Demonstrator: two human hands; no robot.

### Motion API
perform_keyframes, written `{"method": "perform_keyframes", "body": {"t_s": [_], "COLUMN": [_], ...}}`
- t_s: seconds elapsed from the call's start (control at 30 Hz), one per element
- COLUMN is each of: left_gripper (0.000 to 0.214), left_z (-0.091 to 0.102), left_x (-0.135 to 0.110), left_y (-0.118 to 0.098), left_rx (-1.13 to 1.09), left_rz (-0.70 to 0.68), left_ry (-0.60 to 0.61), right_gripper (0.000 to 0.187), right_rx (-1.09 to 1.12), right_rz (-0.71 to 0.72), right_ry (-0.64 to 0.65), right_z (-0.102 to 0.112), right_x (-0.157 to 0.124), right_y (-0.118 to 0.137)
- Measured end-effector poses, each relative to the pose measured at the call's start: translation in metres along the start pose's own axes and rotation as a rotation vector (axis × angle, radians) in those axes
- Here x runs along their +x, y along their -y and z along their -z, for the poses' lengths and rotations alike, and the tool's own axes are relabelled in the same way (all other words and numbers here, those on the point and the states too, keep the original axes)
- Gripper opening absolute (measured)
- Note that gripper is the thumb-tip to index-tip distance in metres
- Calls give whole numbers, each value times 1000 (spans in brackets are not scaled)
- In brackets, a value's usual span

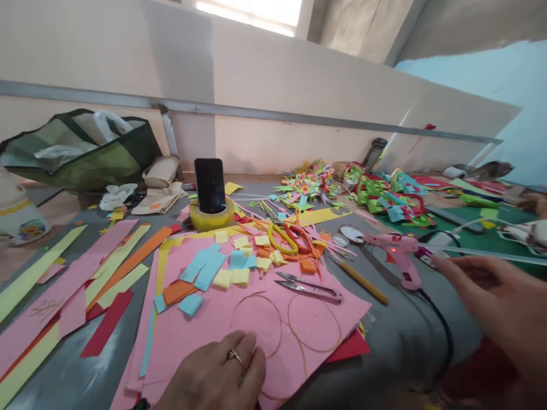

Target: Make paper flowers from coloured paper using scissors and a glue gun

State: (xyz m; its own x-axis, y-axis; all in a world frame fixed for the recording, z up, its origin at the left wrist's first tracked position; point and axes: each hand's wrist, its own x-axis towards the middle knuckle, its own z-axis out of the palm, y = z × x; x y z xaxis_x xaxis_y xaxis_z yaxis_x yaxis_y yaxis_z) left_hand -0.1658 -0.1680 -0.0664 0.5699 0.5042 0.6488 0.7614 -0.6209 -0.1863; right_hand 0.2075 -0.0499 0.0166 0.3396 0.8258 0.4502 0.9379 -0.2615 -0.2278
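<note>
My left hand [222, 370], with a ring on one finger, rests on a pink paper sheet [205, 341] marked with drawn circles, its fingers lying on the surface. At the right, my right hand [491, 302] has its fingertips together at a small purple object [424, 254], just behind the pink glue gun [399, 250]. What that object is cannot be made out. The glue gun stands with a red light showing and a black cord. On the pink sheet lie thread snips [310, 286] and folded blue paper pieces [205, 267]. An awl with a wooden handle [363, 282] lies beside the sheet.
Paper strips [72, 273] cover the left side. A phone [210, 185] leans upright in a yellow tape roll [200, 219]. Yellow-handled scissors [282, 239] lie among scraps. Paper decorations [307, 185] and a green bag [85, 154] stand at the back.
</note>
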Motion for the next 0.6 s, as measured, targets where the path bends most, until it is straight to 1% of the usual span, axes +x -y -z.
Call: {"method": "perform_keyframes", "body": {"t_s": [0.03,0.07,0.1,0.13,0.2,0.23,0.27,0.3,0.37,0.43,0.5,0.6], "left_gripper": [40,39,39,38,37,35,33,31,29,26,22,17], "left_z": [1,1,2,3,4,4,3,1,-3,-9,-15,-19], "left_x": [1,2,3,4,5,5,5,5,3,-1,-6,-9], "left_y": [0,0,0,0,1,1,2,2,3,4,6,10], "left_rx": [-4,-13,-25,-36,-65,-77,-88,-100,-118,-135,-152,-180], "left_rz": [8,16,20,25,36,41,46,51,50,51,58,85], "left_ry": [17,35,50,54,68,63,54,45,32,35,69,160], "right_gripper": [40,38,37,33,27,28,31,34,40,44,44,40], "right_rx": [135,263,325,394,436,418,383,339,290,289,314,370], "right_rz": [58,151,286,435,706,812,871,906,961,1006,1033,1045], "right_ry": [-89,-113,-83,21,300,428,510,567,596,643,685,688], "right_z": [10,17,22,24,20,13,5,-4,-22,-37,-46,-53], "right_x": [-13,-24,-35,-42,-49,-47,-44,-40,-31,-25,-23,-24], "right_y": [9,21,36,54,91,109,126,141,164,179,186,185]}}
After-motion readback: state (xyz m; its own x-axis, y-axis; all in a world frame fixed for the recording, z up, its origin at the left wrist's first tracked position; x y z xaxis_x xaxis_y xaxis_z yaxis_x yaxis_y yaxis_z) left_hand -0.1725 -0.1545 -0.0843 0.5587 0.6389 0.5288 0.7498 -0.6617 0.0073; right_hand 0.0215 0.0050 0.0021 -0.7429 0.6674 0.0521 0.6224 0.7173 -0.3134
